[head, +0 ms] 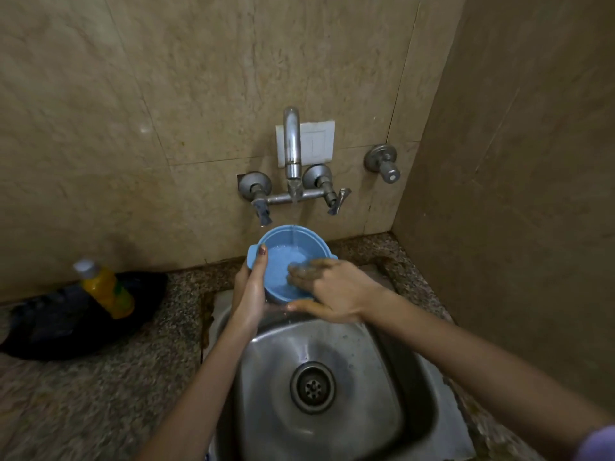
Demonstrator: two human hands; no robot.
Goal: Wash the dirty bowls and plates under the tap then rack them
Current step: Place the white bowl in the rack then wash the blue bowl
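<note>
Currently, item in hand: one blue bowl [281,266], held above the far edge of the sink [266,377], tilted toward the person, directly beneath the tap [292,144].

Water: a thin stream [294,232] falls from the tap onto the far inner wall of the bowl. The tap is mounted on the wall behind the sink.

Left hand [248,294]: grips the bowl's left rim, thumb hooked inside, fingers curled round the outside, over the sink's far left corner.

Right hand [336,291]: fingers laid together inside the bowl, pressed to its inner wall. The thumb is spread out below the near edge. The fingertips are blurred, so I cannot tell whether they carry a sponge or cloth.

Left of the sink, on the counter [100,394]: yellow bottle [106,287], lying on a black bag [66,321].

Sink interior: wet steel, drain [312,387] at centre.

Progress, as a judgement: the washing step for this one bowl is under way, probably a rub or rinse of the inside. Its outside and the racking are not yet done. No rack, plate or second bowl comes into view, so the count of pieces finished or waiting cannot be told.
</note>
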